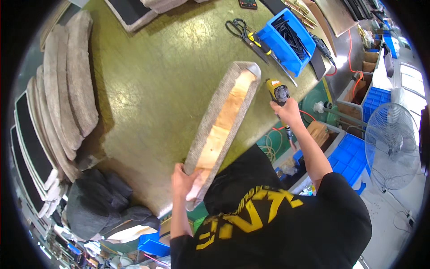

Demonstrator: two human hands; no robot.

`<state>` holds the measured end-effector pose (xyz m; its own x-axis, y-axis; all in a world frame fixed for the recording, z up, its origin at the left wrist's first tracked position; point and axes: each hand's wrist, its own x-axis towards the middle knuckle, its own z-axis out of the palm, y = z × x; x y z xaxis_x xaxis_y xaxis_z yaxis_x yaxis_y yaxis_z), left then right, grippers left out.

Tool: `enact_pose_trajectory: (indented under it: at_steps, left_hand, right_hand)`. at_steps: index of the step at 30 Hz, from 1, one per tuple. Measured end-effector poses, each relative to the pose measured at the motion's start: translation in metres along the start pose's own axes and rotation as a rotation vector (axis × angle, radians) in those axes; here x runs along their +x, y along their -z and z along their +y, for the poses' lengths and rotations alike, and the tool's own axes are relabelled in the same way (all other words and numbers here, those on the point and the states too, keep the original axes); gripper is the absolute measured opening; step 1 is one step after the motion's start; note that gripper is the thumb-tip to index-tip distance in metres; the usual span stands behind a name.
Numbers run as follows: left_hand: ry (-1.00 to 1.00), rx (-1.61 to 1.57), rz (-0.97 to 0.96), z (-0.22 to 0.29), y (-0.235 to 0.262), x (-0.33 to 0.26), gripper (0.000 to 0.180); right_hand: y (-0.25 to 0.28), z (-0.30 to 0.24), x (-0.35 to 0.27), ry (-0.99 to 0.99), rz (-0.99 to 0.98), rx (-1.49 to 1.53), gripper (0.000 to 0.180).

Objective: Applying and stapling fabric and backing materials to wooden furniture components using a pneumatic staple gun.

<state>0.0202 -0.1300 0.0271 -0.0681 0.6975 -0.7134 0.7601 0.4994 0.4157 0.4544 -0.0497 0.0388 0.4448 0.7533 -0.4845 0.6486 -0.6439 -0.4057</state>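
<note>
My left hand (182,181) grips the near end of a long wooden board (222,119), its thumb lying over the bare wood. Grey-beige plush fabric (202,127) wraps the board's edges and leaves a pale strip of wood down the middle. The board slants up and away to the right, its far end over the table. In my right hand (288,111) is a yellow and black pistol-grip air gun (278,91), with a hose at the bottom of its handle. The gun is apart from the board, to the right of its far end.
Plush-covered panels (67,85) stack along the left of the green table (134,89). Black cloth (98,201) lies at the near left corner. Scissors (239,29), yellow-handled pliers (255,41) and a blue bin (289,42) of black parts sit far right. A fan (389,143) stands right.
</note>
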Motion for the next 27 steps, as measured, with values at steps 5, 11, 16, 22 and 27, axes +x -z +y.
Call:
enact_pose_trajectory:
  at_steps: [5, 11, 16, 22, 27]
  left_hand:
    - [0.062, -0.388, 0.048, -0.024, -0.018, -0.028, 0.046]
    - [-0.052, -0.29, 0.393, -0.014, -0.002, -0.034, 0.067]
    - [0.087, -0.245, 0.009, 0.035, -0.002, -0.045, 0.078]
    - [-0.42, -0.396, -0.192, 0.065, 0.006, -0.008, 0.104]
    - [-0.539, -0.498, -0.179, 0.062, 0.006, 0.014, 0.1]
  right_hand:
    - [-0.004, -0.027, 0.01, 0.206, 0.018, -0.038, 0.049]
    - [-0.01, -0.085, -0.001, 0.605, 0.163, -0.39, 0.064]
    - [-0.061, -0.115, -0.029, 0.714, -0.176, 0.152, 0.052]
    - [-0.115, -0.164, -0.054, 0.115, -0.401, 0.983, 0.03]
    - [-0.123, -0.179, -0.047, 0.076, -0.452, 1.031, 0.021]
